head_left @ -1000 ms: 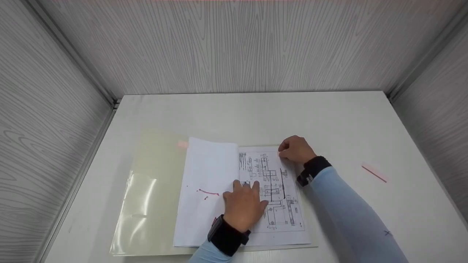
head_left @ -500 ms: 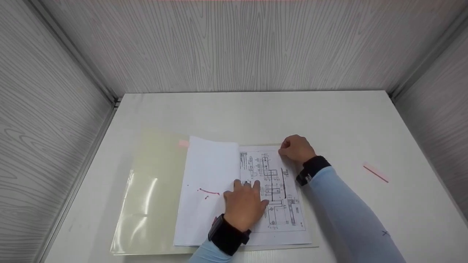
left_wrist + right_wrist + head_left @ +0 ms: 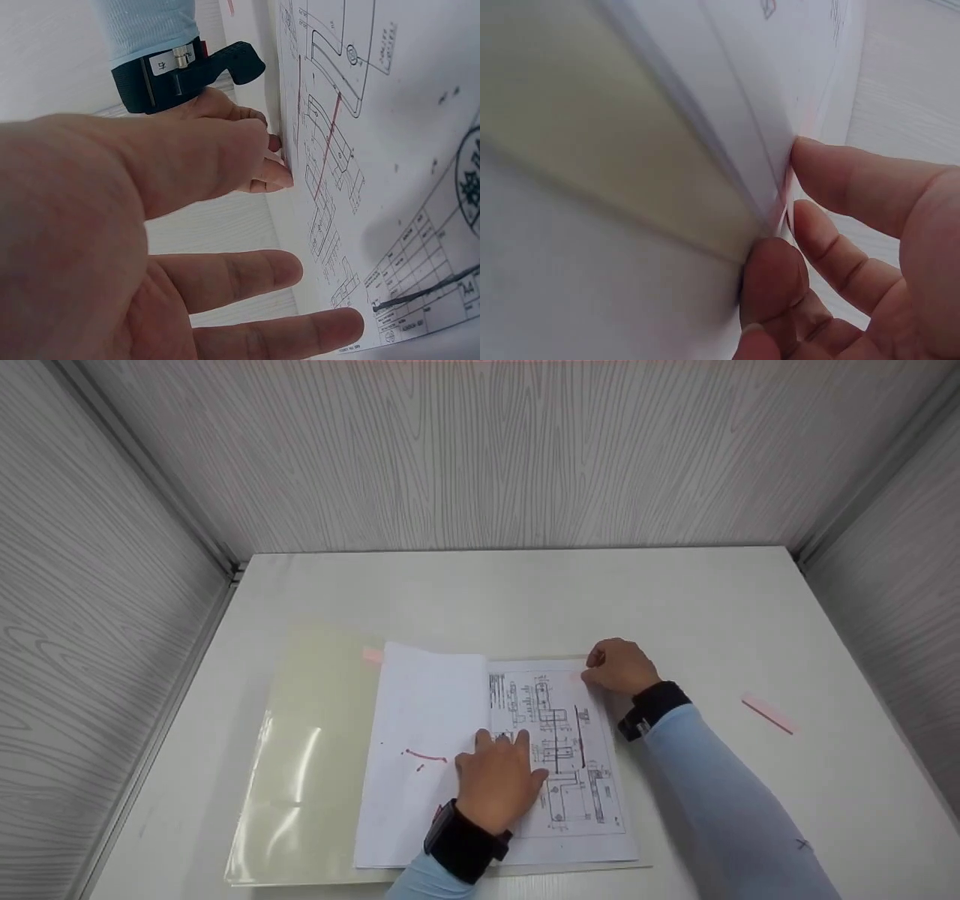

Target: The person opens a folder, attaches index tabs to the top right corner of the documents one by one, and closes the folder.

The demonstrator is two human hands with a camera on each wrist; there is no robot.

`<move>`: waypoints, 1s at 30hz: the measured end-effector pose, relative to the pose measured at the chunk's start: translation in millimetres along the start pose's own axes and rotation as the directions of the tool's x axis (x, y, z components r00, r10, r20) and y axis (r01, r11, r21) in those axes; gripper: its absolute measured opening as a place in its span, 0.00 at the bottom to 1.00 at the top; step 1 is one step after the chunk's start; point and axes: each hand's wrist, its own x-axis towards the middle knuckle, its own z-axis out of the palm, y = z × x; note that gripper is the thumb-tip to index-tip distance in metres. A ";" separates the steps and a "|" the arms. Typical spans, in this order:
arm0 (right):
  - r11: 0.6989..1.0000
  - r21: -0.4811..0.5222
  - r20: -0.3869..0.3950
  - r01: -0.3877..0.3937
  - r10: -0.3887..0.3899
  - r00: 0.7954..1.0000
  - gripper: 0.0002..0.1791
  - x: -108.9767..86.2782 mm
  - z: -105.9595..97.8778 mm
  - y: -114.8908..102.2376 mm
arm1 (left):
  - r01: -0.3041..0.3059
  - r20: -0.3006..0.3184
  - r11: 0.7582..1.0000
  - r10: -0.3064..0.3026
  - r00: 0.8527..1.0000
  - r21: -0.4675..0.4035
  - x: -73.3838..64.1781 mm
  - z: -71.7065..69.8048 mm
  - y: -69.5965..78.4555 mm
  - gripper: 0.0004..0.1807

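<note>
My left hand [image 3: 499, 784] rests with fingers spread on a sheet with a printed technical drawing [image 3: 559, 840], near the fold. At that sheet's upper right corner is my right hand [image 3: 619, 666]. Its fingers are bent and pinch the end of a small pink sticky tab [image 3: 576, 678]. The right wrist view has the thumb [image 3: 840, 172] on the pink tab [image 3: 781, 196] at the paper's edge, with other fingers behind. In the left wrist view, the right hand [image 3: 262, 169] shows beyond the left fingers [image 3: 255, 281].
An open pale yellow-green folder [image 3: 300, 780] lies under the sheets. The turned page [image 3: 427, 697] bears red marks, and another pink tab [image 3: 373, 655] sticks out beside it. A pink strip with a dark red edge [image 3: 769, 717] lies right on the white table [image 3: 525, 600].
My right hand has shifted slightly to the right along the corner, so more of the pink tab shows. My left hand has stayed in place on the sheet.
</note>
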 end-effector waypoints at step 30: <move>0.997 -0.065 -0.067 0.047 -0.052 0.996 0.11 4.6 8.3 -11.5 | -0.003 0.010 1.000 0.003 1.000 0.008 1.7 0.7 -0.6 0.34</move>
